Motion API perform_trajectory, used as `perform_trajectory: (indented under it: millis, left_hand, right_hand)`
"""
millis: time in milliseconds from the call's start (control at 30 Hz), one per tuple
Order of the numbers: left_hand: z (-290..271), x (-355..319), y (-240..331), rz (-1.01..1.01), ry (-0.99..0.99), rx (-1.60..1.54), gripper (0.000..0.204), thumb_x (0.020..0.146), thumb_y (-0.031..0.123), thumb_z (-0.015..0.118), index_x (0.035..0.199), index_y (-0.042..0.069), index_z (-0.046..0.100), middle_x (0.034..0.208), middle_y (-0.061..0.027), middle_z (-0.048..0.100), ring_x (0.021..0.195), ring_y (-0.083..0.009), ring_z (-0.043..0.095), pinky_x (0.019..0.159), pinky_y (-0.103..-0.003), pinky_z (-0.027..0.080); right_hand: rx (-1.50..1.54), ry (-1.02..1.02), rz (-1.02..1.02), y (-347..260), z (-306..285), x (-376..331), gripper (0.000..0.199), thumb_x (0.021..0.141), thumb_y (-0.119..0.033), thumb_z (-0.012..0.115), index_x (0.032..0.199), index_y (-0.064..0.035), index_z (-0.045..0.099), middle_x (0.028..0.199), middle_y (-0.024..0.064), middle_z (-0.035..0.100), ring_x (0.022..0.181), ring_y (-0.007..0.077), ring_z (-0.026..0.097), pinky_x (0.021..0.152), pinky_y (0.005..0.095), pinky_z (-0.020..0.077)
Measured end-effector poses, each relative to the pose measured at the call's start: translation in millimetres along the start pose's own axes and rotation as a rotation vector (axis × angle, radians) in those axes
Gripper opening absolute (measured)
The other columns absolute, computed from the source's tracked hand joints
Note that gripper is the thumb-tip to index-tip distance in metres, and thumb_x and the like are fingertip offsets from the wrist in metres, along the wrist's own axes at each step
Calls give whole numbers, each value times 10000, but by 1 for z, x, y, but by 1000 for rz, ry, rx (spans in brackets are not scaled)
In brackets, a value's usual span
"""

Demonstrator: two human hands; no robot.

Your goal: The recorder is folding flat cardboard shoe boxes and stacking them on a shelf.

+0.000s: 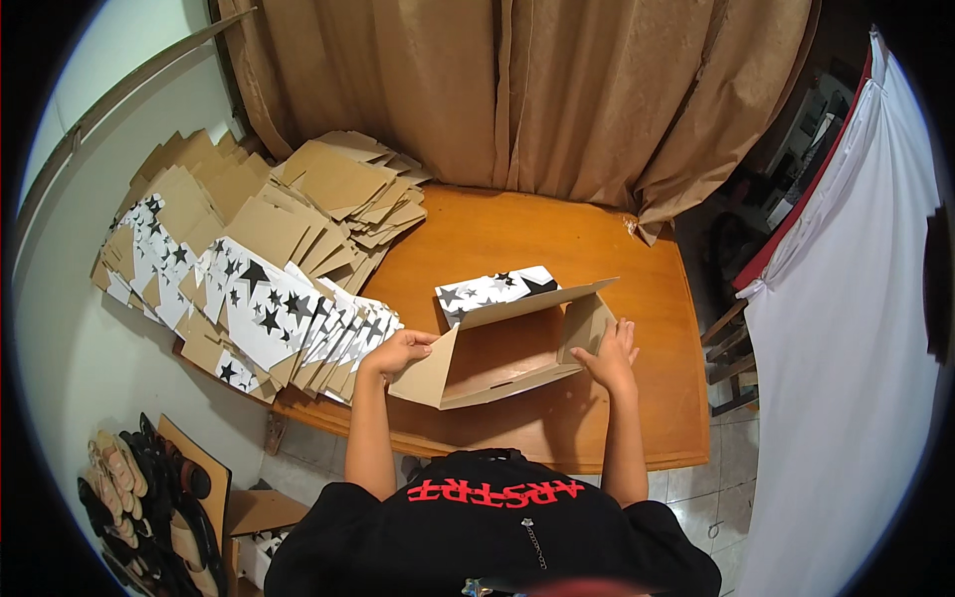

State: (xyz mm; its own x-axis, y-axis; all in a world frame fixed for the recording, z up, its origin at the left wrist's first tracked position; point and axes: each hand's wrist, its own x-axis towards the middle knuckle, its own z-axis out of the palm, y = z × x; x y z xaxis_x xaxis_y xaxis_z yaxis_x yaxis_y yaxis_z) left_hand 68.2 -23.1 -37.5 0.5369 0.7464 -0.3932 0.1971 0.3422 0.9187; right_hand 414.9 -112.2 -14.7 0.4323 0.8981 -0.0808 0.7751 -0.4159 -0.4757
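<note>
Between my hands an unfolded cardboard box (pixel 512 388) stands opened into a four-sided sleeve. Its plain brown inside faces up, and the tabletop shows through it. My left hand (pixel 403 351) pinches the left panel, thumb on top and fingers partly hidden behind. At the right panel, my right hand (pixel 610 356) has its thumb on the inner face and its fingers outside, holding the wall. Just beyond the far panel lies a white piece with black and grey stars (pixel 497 288); whether it belongs to the same box I cannot tell.
Stacks of flat cardboard blanks (pixel 269 308), some star-printed, cover the left of the wooden table (pixel 647 398). A brown curtain (pixel 428 90) hangs behind it, a white cloth (pixel 836 348) at right. Shoes (pixel 124 478) are stacked at lower left.
</note>
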Motion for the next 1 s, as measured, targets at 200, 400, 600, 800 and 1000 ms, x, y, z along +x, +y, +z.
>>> perform_trajectory:
  millis: [200,400,600,800,1000]
  left_hand:
    - [9,-1,-7,83,-83,-115,327,832,-29,492,1152,-74,543,1048,-112,629,906,-149,607,822,-254,461]
    - [22,2,-16,62,-45,40,302,833,-26,512,1127,-67,565,1010,-104,638,890,-140,602,820,-249,456]
    - [37,-7,0,108,9,-86,280,836,-36,524,1111,-56,573,982,-108,647,859,-131,608,791,-244,474]
    - [8,30,-25,286,418,2,252,839,14,556,1081,-52,573,947,-113,645,812,-132,615,731,-250,492]
    - [34,54,-26,340,981,1072,166,767,163,649,920,103,674,953,-66,635,882,-249,574,788,-344,441]
  right_hand:
    - [-280,-13,158,22,-6,30,772,688,-531,681,1196,11,469,1018,220,622,1018,346,572,954,539,336]
    - [-309,64,275,34,18,47,542,704,-433,710,1041,-25,596,1074,175,607,1017,304,580,846,385,473]
    - [-162,-60,134,64,31,49,339,725,-219,666,964,14,605,1009,225,610,951,363,591,816,417,487]
    - [-158,-148,-125,69,37,54,270,774,-179,582,965,12,574,936,270,608,921,417,582,784,450,476]
    - [-118,-111,-31,31,32,33,338,833,-208,506,1118,-31,461,929,266,610,906,417,585,785,468,467]
